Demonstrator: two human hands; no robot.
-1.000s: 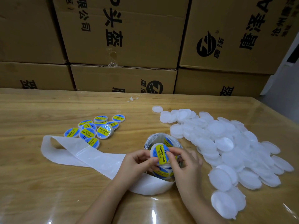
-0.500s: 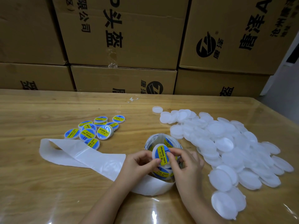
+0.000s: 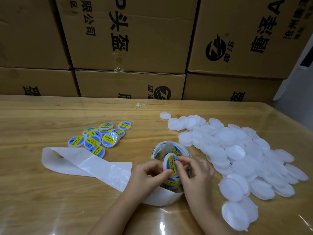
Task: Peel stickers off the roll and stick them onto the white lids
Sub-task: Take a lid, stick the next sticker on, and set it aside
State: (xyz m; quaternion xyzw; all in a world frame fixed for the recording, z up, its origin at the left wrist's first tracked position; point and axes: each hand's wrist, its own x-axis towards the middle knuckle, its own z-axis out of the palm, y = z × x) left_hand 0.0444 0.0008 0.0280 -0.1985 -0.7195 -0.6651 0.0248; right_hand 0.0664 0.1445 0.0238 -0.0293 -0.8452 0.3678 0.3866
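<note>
- a round white plastic lid (image 3: 166,160) is held up in the air between both hands. it is over the front middle of the desk, directly above the roll.
- a round blue sticker with a yellow band (image 3: 173,165) covers the lid's face. the band's long axis runs roughly from the far side towards the person, tilted a little.
- the left hand (image 3: 149,175) grasps the lid from the left, fingers curled, with its thumb lying on the near end of the yellow band.
- the right hand (image 3: 198,175) grasps it from the right. its curled forefinger and thumb pinch the far right edge, on the sticker's rim.
- my judgement: the sticker is being smoothed down. the left thumb is the nearer one to rub along the band, while the right hand steadies the lid.
- the coiled roll of stickers on white backing (image 3: 161,147) stands on the desk under the hands, with more blue stickers visible inside it.
- a long translucent white backing strip (image 3: 88,165) trails from the roll towards the left edge.
- a small cluster of labelled lids (image 3: 100,138) sits beyond the strip, left of centre.
- a big heap of plain white lids (image 3: 237,150) fills the right side, well within the right hand's reach.
- the glossy wooden desk (image 3: 50,116) backs onto stacked brown cardboard boxes (image 3: 135,39).
</note>
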